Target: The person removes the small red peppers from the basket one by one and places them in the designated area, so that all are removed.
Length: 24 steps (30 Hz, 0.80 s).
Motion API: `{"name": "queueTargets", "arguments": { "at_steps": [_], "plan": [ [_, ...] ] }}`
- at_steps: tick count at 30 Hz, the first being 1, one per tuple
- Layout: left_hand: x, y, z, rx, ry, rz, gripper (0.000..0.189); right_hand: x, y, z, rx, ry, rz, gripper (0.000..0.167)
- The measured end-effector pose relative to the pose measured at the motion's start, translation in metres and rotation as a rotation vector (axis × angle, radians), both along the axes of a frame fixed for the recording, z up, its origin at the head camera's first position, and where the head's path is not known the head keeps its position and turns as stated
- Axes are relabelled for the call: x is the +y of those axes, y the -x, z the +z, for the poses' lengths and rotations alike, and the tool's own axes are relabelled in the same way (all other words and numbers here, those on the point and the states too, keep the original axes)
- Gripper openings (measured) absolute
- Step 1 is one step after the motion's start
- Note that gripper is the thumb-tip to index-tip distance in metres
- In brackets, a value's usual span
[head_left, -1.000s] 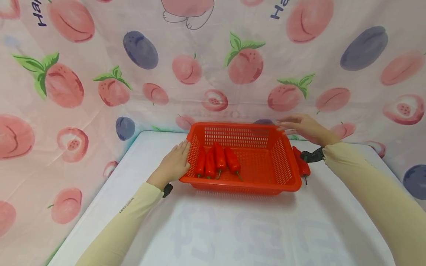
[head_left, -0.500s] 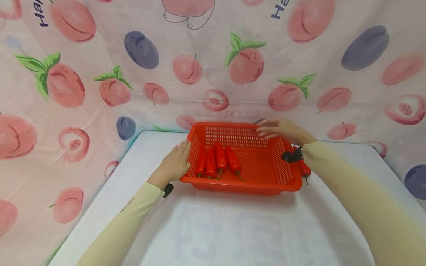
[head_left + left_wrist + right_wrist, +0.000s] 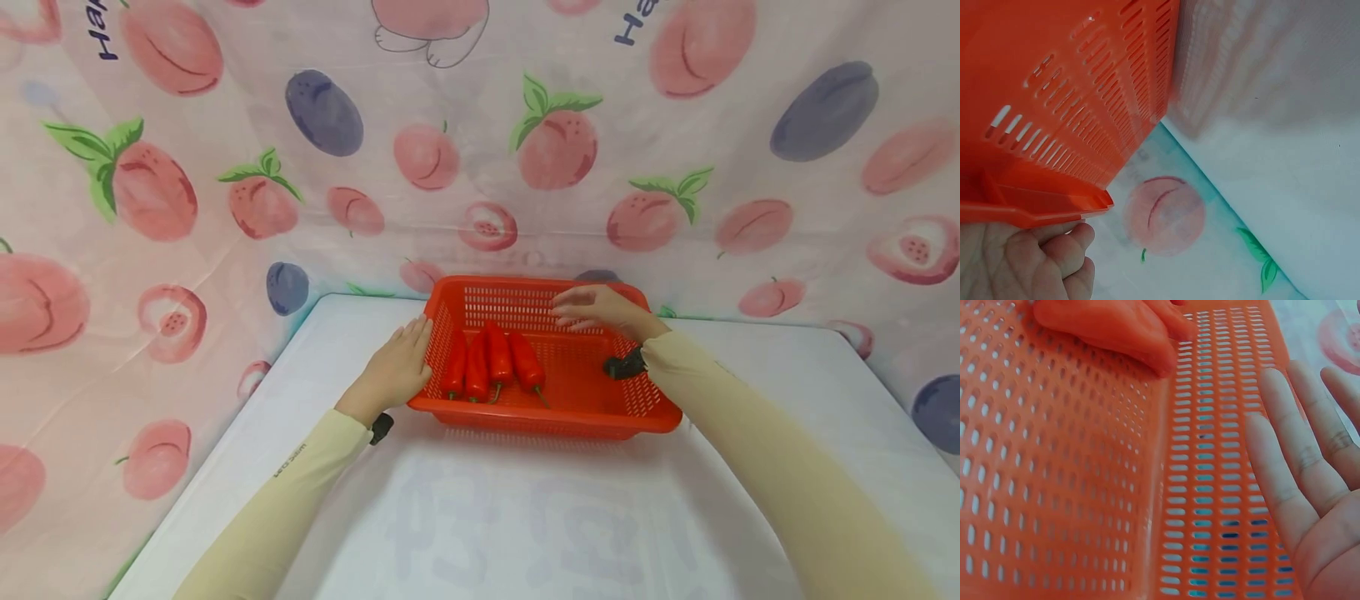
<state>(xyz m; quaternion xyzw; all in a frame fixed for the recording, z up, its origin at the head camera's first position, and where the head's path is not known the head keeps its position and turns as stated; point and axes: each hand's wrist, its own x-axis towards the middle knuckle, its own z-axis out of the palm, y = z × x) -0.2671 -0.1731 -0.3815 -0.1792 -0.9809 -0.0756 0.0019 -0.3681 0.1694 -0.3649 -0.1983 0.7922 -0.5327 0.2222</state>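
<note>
Left hand (image 3: 393, 371) is resting straight-fingered on the red basket (image 3: 547, 420); the right hand (image 3: 600, 307), apart and empty, is hovering above. Gentle bracing should be keeping red peppers (image 3: 499, 358) settled.

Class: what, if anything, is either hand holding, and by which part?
Nothing appears gripped: the person's left hand only touches the red rectangular plastic basket at its left rim, fingers straight; the open right hand hovers over it, empty.

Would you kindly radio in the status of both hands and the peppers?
Left hand touching basket at left. Right hand near its far side, holding nothing. Four red peppers inside, toward the left. Right sleeve partly hiding the basket.
</note>
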Motion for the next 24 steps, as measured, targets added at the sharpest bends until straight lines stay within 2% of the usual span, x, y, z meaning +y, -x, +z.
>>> {"name": "queueTargets", "arguments": {
  "at_steps": [6, 13, 17, 24],
  "plan": [
    [0.000, 0.000, 0.000, -0.004, -0.004, 0.002, 0.067, -0.007, 0.001, -0.009, 0.012, 0.005, 0.002, 0.047],
    [0.000, 0.001, 0.000, 0.016, -0.007, -0.005, 0.066, -0.017, 0.002, -0.013, -0.045, 0.037, -0.042, 0.048],
    [-0.001, 0.001, 0.000, 0.015, -0.002, -0.005, 0.067, -0.021, 0.003, -0.018, -0.045, 0.034, -0.055, 0.048],
    [-0.001, 0.000, 0.001, -0.002, -0.029, -0.008, 0.067, -0.029, 0.003, -0.028, -0.054, -0.026, -0.073, 0.050]
  ]
}}
